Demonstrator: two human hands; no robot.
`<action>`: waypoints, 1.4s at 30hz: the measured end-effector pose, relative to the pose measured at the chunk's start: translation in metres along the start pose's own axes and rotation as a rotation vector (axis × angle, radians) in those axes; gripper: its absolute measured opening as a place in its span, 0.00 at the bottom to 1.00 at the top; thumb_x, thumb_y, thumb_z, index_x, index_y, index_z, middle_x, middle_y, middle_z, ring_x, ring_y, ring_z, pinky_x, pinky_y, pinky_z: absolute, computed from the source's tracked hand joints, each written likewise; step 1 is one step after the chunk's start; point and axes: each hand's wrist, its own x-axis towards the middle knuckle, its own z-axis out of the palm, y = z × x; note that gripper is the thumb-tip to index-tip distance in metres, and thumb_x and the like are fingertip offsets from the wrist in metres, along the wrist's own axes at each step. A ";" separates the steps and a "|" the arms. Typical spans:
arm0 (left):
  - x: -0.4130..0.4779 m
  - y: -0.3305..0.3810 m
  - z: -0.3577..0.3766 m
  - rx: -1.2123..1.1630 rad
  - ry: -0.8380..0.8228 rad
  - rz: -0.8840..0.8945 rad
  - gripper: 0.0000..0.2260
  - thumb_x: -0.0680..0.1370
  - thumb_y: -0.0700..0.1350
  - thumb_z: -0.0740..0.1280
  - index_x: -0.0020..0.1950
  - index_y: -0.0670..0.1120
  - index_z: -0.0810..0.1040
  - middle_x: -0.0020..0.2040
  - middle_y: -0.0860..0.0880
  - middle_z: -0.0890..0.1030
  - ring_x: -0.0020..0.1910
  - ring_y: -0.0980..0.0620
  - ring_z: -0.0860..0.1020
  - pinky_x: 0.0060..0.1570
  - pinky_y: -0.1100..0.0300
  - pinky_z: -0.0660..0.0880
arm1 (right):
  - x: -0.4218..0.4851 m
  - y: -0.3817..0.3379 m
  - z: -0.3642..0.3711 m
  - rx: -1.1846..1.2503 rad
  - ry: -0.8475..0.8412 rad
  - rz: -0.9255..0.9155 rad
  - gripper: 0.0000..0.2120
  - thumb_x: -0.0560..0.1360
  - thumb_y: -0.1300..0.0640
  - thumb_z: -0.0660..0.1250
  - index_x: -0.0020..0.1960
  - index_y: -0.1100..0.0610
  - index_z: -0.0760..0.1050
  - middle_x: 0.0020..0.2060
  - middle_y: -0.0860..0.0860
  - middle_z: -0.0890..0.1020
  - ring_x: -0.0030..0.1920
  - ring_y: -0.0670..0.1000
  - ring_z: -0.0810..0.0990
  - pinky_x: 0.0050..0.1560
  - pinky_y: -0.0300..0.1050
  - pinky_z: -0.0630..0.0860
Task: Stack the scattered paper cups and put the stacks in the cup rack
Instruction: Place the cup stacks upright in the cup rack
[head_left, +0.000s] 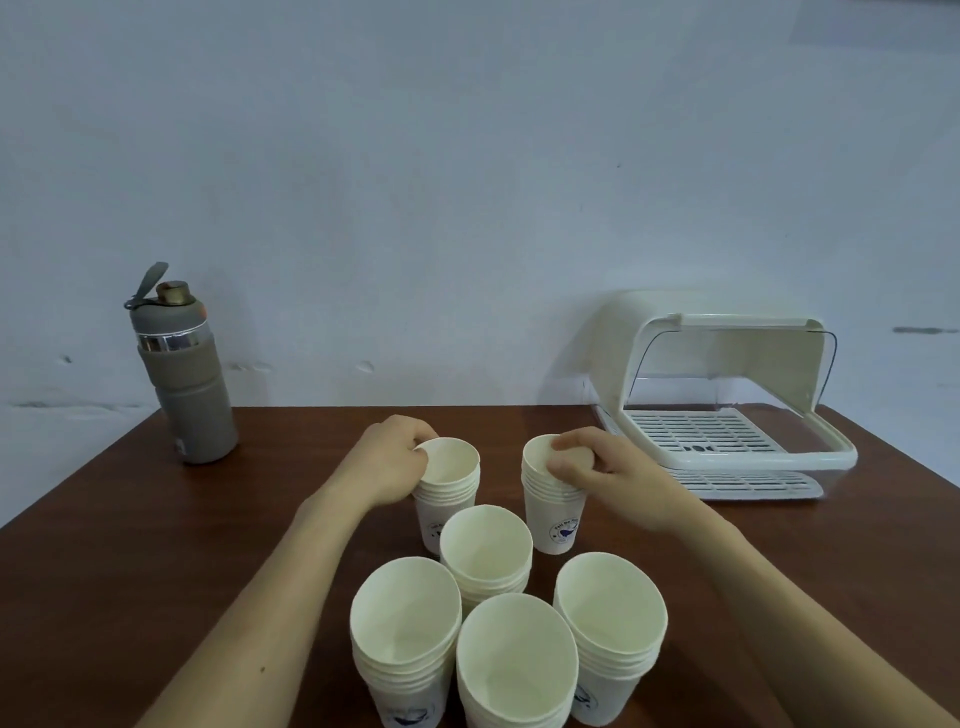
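Cup stacks (514, 660) nearest run off the bottom.

A grey water bottle (182, 374) stands upright on the brown table's (156, 519) far-left corner.

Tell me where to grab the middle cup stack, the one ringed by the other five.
Come from straight above and close the grip on the band of nested rims of the middle stack. It stands upright, and the neighbouring stacks crowd its lower wall, so the top is probably the only free part. The rims give a ledge to hold under.
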 end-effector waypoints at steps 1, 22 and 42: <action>0.003 -0.002 0.000 -0.011 -0.015 0.011 0.13 0.79 0.40 0.61 0.56 0.50 0.83 0.53 0.51 0.85 0.53 0.50 0.81 0.54 0.54 0.78 | 0.003 0.001 0.000 0.003 -0.014 0.000 0.28 0.72 0.35 0.69 0.67 0.48 0.75 0.59 0.43 0.79 0.57 0.45 0.78 0.60 0.46 0.76; -0.008 -0.002 -0.005 -0.156 0.121 0.138 0.28 0.67 0.57 0.79 0.64 0.59 0.74 0.56 0.62 0.81 0.54 0.63 0.79 0.51 0.63 0.74 | 0.018 -0.001 -0.030 0.051 0.102 -0.137 0.45 0.66 0.41 0.78 0.77 0.46 0.62 0.62 0.41 0.78 0.60 0.44 0.78 0.63 0.46 0.75; 0.040 0.221 0.032 -0.016 0.063 0.498 0.27 0.67 0.58 0.79 0.62 0.54 0.74 0.53 0.57 0.81 0.50 0.57 0.80 0.51 0.59 0.78 | -0.019 0.081 -0.174 0.124 0.518 0.061 0.35 0.69 0.47 0.77 0.72 0.52 0.70 0.58 0.49 0.79 0.53 0.48 0.81 0.54 0.50 0.76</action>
